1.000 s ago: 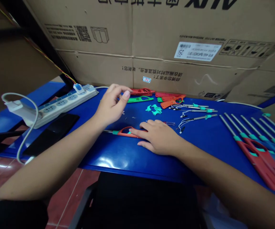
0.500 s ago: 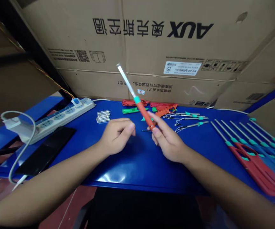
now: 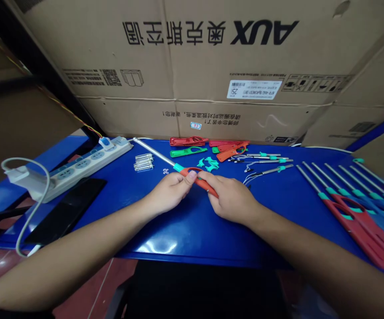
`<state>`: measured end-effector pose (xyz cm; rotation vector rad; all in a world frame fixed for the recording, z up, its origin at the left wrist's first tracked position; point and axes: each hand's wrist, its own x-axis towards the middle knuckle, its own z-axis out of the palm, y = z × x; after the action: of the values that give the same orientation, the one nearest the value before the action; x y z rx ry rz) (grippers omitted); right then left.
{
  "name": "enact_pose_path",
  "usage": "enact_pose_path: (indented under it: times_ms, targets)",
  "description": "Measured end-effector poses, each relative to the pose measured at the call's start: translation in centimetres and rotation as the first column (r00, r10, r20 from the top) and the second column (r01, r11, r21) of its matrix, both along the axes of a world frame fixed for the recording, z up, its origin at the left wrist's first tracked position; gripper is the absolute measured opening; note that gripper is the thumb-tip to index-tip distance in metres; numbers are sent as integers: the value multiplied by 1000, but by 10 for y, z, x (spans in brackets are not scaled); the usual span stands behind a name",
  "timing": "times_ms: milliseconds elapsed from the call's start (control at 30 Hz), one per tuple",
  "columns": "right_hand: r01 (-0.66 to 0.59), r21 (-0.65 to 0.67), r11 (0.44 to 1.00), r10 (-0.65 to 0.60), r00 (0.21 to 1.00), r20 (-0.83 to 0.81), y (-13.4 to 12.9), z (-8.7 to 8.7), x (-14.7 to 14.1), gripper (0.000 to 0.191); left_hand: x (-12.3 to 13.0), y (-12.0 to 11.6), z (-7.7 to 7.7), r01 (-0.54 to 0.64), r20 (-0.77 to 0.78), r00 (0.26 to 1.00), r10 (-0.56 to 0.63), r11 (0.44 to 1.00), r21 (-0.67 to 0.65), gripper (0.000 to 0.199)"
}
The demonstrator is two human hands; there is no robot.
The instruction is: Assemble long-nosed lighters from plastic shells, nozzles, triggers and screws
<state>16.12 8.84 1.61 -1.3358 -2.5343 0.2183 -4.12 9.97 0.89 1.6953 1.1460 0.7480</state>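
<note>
Above the middle of the blue table, both hands hold an orange long-neck lighter (image 3: 182,170) with a teal collar and a silver tube slanting up to the left. My left hand (image 3: 169,191) pinches it near the trigger opening, thumb on top. Around the rear of the handle, my right hand (image 3: 233,197) is closed and hides part of it. Just behind lie several teal triggers (image 3: 211,164) and tiny light-coloured pieces (image 3: 166,171). Orange and red handle shells (image 3: 233,150) and a green shell (image 3: 188,152) lie farther back.
Silver tubes with wires (image 3: 275,170) lie right of centre. Several long-neck lighters (image 3: 351,230) line the right side. Small clear cylinders (image 3: 143,162), a power strip (image 3: 88,166) and a black phone (image 3: 66,210) are leftward. A large cardboard box (image 3: 195,66) stands behind.
The lighter has swung from steeply raised to a lower slant, its tip moving down and left. My left hand has come to grip it; my right hand keeps hold of the handle.
</note>
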Motion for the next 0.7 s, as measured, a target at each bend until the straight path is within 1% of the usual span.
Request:
enact_pose_path:
  times_ms: [67,100,200,333,467,533,633,700]
  targets:
    - [5,-27,1000,-6,1000,-19,0,0,-1,57,-1,2,-3,-20,-14,1000,20,1000,-8,71]
    - [0,-48,999,-3,998,-59,0,-1,-1,56,-1,3,-4,-23,-20,1000,23,1000,-4,70]
    - [-16,-120,993,-17,963,-271,4,-1,2,52,-2,6,-4,-9,-36,999,10,1000,27,71]
    - [19,-179,984,-109,853,-510,16,0,12,40,-3,7,1,25,-75,997,-19,997,79,75]
    - [-45,-315,948,-187,724,-664,27,1,19,44,-4,6,5,58,-107,993,-43,989,138,76]
    - [-29,-303,953,-200,691,-695,29,3,20,45,-7,8,5,58,-127,991,-36,983,172,77]
    - [57,-251,966,-225,661,-716,30,12,23,42,-14,15,6,33,-154,988,4,972,232,77]
    - [125,-231,965,-256,644,-721,29,19,29,44,-21,22,7,3,-163,986,43,961,276,77]
